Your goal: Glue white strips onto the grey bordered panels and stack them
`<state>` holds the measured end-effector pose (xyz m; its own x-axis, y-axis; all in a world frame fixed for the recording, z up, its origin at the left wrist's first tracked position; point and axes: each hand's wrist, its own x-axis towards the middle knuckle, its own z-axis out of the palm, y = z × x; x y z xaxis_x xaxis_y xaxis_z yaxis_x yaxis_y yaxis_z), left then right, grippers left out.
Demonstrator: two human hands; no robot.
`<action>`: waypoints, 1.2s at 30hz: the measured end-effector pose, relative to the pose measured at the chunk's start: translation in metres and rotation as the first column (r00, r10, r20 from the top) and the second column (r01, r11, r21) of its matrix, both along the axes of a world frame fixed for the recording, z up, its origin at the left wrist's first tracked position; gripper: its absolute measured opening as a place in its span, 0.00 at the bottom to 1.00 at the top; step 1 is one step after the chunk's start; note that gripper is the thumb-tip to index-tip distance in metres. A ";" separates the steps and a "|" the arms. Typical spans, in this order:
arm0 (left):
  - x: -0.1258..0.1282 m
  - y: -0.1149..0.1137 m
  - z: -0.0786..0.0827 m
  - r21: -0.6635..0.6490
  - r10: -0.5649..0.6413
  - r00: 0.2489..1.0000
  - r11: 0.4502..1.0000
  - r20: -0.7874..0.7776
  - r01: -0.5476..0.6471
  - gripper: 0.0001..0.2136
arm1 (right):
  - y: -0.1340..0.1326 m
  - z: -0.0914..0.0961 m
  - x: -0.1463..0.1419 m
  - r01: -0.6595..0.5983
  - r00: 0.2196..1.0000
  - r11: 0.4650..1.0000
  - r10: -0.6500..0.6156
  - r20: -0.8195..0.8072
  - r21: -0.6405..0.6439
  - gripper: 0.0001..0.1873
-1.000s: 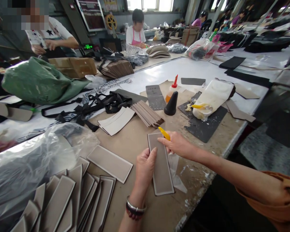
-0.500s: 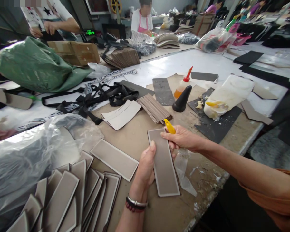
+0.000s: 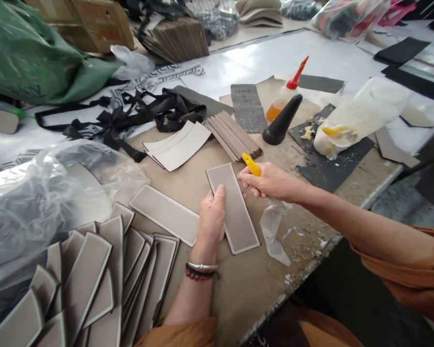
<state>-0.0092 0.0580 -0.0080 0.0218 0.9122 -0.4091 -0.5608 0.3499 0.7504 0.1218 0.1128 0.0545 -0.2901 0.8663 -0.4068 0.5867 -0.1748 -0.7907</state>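
Note:
My left hand (image 3: 213,212) grips a flat rectangular beige panel (image 3: 237,217) with a pale border and dark edge, its thumb lying on the face. Just right of the panel's upper end, my right hand (image 3: 271,180) is closed around a yellow-handled tool (image 3: 252,165); its working end is hidden by the fingers. A crumpled strip of whitish film (image 3: 275,236) lies below my right hand. Another bordered panel (image 3: 166,212) rests flat on the table, left of my left hand. Many similar panels (image 3: 87,274) sit in an overlapping heap at the lower left.
Behind my hands are a stack of thin boards (image 3: 231,135), loose pale panels (image 3: 183,147), a black cone (image 3: 282,120) and a red-tipped bottle (image 3: 280,103). A cut white container (image 3: 365,113) lies right. Clear plastic (image 3: 68,193) and black straps (image 3: 130,113) are left.
My right hand has come off the panel and now sits slightly to its right, still with the yellow-handled tool. The panel tilts more to the left. The camera view has dipped downward.

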 end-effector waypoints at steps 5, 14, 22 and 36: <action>-0.005 0.005 0.000 -0.030 0.140 0.989 0.990 0.045 -0.138 0.11 | -0.019 -0.001 0.011 -0.235 0.954 0.945 0.179 0.242 0.229 0.10; -0.005 0.009 0.004 -0.050 0.295 0.951 0.955 0.089 -0.291 0.10 | -0.049 -0.014 0.021 -0.443 0.841 0.879 0.340 0.420 0.176 0.11; -0.009 0.009 0.005 -0.069 0.360 0.918 0.933 0.165 -0.353 0.13 | -0.051 -0.004 0.018 -0.277 0.960 0.950 0.267 -0.082 -0.143 0.13; -0.024 0.009 0.002 0.036 0.296 0.935 0.951 0.195 -0.308 0.07 | -0.020 0.013 0.064 -0.297 0.908 0.951 0.255 0.332 0.084 0.11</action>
